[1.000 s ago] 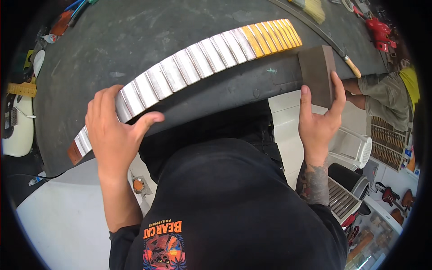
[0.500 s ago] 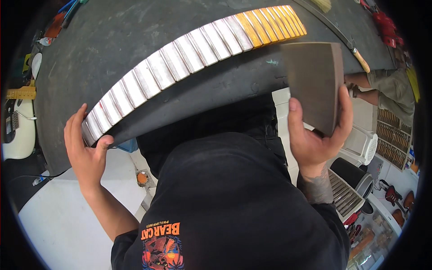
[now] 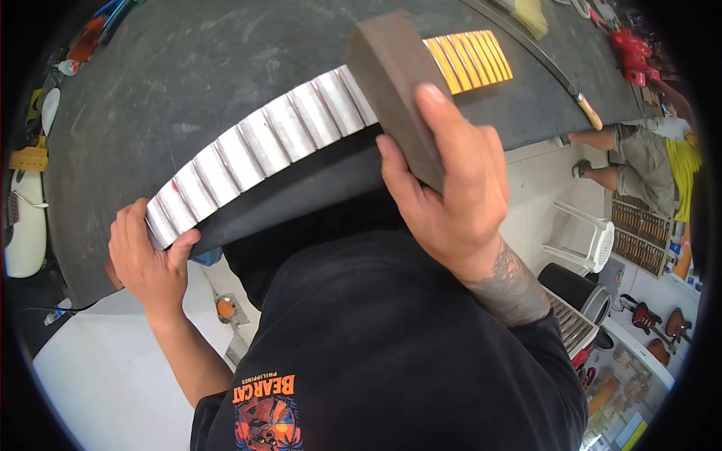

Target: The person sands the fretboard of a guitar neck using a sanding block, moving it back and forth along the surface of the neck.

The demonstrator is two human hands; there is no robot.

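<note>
A long strip with raised crossbars [image 3: 263,143], like a guitar fretboard under silver tape with a yellow far-right part, lies across the dark bench. My left hand [image 3: 154,259] grips its left end, thumb on the near edge and fingers on the far edge. In my right hand [image 3: 459,180] is a thick brown sanding block [image 3: 391,75], tilted, with thumb and fingers on opposite sides. The block is over the strip where silver meets yellow and hides that part. Whether it touches the crossbars I cannot tell.
The dark bench [image 3: 188,83] holds a long file with a wooden handle [image 3: 590,113] and a pale brush [image 3: 530,16] at the far right. A white guitar body [image 3: 26,225] is at the left. A person in shorts [image 3: 639,154] stands right, beyond a white plastic stool [image 3: 590,240].
My right hand has swung the block left, from beside the strip to over it, and turned it. The left hand still holds the strip's end; the view has shifted slightly.
</note>
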